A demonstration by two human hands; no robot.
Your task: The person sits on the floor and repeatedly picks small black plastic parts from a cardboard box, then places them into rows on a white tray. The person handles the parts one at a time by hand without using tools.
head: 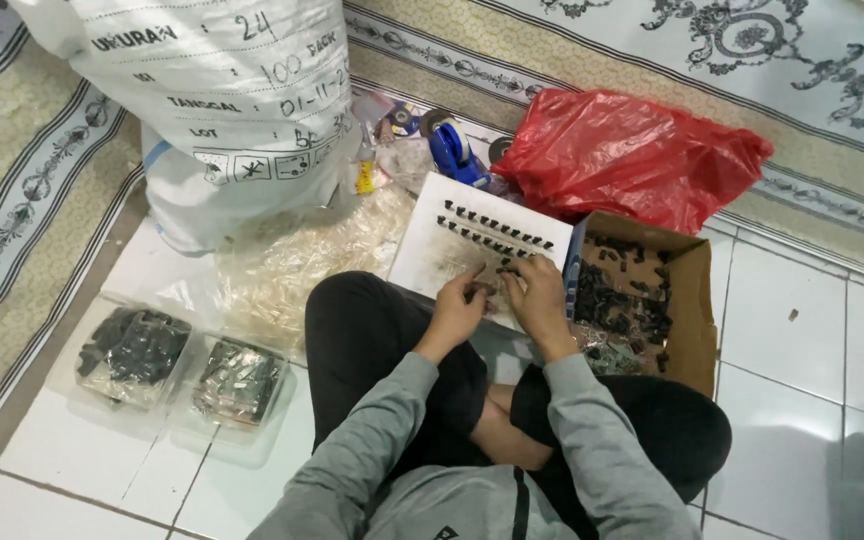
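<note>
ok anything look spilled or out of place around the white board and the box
Nothing looks spilled. Small black parts stand in two slanted rows on the white board, and both the left hand and right hand work at its near edge. The cardboard box holds a loose heap of black parts, all inside it.

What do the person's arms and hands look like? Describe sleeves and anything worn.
Both arms wear long grey sleeves of a soft sweatshirt, ending at the wrists. The left hand and right hand are bare: no gloves, and no rings or watch can be made out.
</note>
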